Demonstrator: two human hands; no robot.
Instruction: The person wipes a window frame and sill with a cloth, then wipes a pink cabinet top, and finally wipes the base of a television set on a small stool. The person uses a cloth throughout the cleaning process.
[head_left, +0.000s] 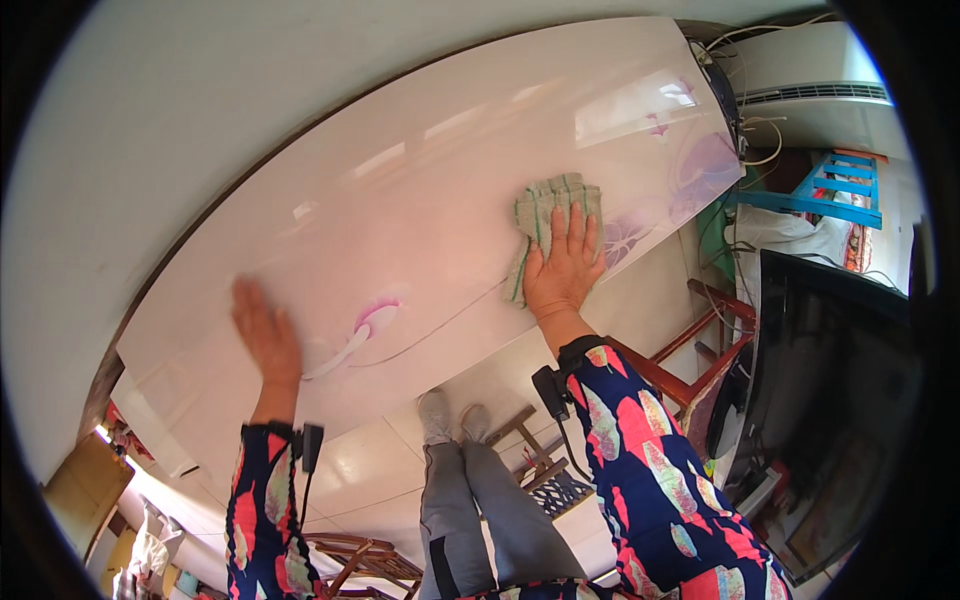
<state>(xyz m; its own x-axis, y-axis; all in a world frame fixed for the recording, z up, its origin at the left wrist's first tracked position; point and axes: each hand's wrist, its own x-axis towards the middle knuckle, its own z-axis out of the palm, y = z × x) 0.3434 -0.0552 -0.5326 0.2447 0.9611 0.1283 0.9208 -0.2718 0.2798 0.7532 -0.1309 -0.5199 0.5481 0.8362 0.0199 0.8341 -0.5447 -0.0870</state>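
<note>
A folded cloth (555, 199), greyish green with darker green stripes, lies on a glossy pale pink cabinet top (420, 225) printed with flowers. My right hand (564, 262) rests flat on this cloth, fingers pointing away from me, pressing it against the surface near the front edge. My left hand (266, 334) is over the left part of the same surface, slightly blurred, with nothing in it; whether it touches the top I cannot tell. Between the hands is a printed pink-and-white flower.
A wall (150, 150) runs along the far edge. Cables (776, 142) hang at the right end, near a blue wooden frame (840, 199). To my right stand a black flat-screen television (817, 420) and a reddish wooden chair (675, 375). Folding stools (364, 555) stand on the tiled floor.
</note>
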